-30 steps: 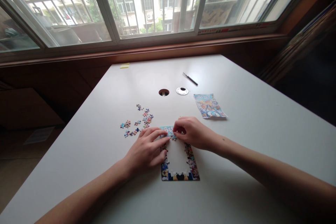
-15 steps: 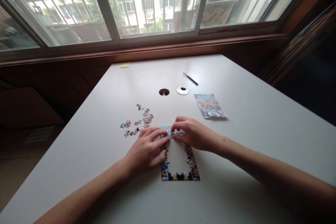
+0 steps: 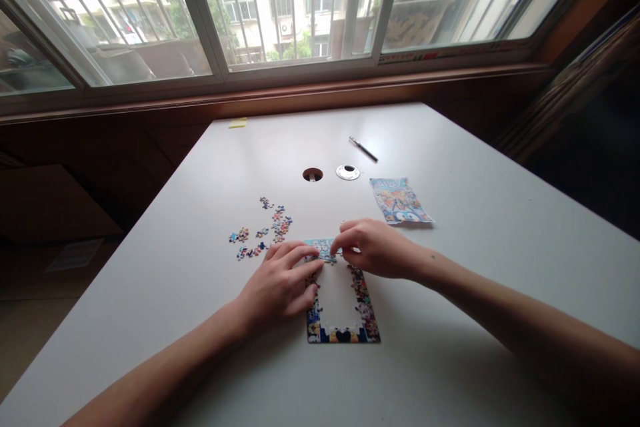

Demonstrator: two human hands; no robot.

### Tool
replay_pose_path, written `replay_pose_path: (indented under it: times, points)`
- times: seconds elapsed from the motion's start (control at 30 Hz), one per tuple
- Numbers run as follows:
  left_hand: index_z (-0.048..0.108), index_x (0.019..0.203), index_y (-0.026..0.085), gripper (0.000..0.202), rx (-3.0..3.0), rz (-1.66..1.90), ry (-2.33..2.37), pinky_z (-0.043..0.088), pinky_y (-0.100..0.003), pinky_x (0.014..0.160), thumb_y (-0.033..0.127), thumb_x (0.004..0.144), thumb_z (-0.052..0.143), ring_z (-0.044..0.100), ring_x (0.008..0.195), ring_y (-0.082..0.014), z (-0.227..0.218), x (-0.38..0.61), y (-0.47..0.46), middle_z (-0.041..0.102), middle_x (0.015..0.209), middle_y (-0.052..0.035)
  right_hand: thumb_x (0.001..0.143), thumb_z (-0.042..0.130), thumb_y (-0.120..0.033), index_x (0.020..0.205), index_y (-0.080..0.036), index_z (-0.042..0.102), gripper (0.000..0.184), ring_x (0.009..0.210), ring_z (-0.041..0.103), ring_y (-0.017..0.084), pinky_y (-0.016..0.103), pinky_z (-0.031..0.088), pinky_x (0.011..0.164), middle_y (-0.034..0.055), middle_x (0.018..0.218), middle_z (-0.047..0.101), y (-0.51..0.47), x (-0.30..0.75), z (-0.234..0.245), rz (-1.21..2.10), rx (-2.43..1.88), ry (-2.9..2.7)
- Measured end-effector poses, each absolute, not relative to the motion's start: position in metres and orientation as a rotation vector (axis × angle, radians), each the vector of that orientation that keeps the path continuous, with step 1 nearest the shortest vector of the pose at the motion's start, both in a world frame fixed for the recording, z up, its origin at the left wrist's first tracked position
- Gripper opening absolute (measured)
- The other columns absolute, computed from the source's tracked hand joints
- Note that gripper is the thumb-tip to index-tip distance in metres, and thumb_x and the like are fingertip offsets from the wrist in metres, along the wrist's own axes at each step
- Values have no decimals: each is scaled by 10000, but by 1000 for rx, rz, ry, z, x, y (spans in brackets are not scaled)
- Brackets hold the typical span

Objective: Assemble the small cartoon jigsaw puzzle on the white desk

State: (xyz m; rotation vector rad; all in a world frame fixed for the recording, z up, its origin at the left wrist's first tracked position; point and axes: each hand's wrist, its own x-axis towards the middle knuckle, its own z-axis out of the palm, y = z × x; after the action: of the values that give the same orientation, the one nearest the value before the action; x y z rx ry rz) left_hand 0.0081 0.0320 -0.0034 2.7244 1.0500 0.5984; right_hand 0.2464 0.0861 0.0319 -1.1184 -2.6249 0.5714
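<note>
Left hand (image 3: pixel 277 287) flat, fingers spread on puzzle frame (image 3: pixel 343 307) left border. Right hand (image 3: pixel 373 248) pinched on top edge piece. Frame flat on table (image 3: pixel 450 347), long axis running away from viewer. Loose pieces (image 3: pixel 263 230) left; leaflet (image 3: pixel 400 201) beyond.

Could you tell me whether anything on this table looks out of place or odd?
Only one thing: the round cable-hole cover lies on the table beside its open hole rather than in it. The loose puzzle pieces simply lie scattered left of the puzzle frame.
</note>
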Motion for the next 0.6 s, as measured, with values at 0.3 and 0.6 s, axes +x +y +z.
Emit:
replay_pose_path:
  times: [0.3,0.6]
  points:
    - [605,1240,228,340,2735,592,1055,382,-450,1064,266,909,537,483,1246,-269,-5,7,33,593,1314,-66,837,620,-178,988,-216,734,193,699,555,128,257,383,639,31,869,663,88,247,28,603,-1068,-2601]
    - [600,1253,229,349,2740,590,1059,387,-461,1061,268,912,536,484,1244,-274,-5,7,33,596,1309,-71,871,679,-265,912,-203,727,89,741,563,161,276,362,641,42,829,632,81,243,27,381,-986,-2778]
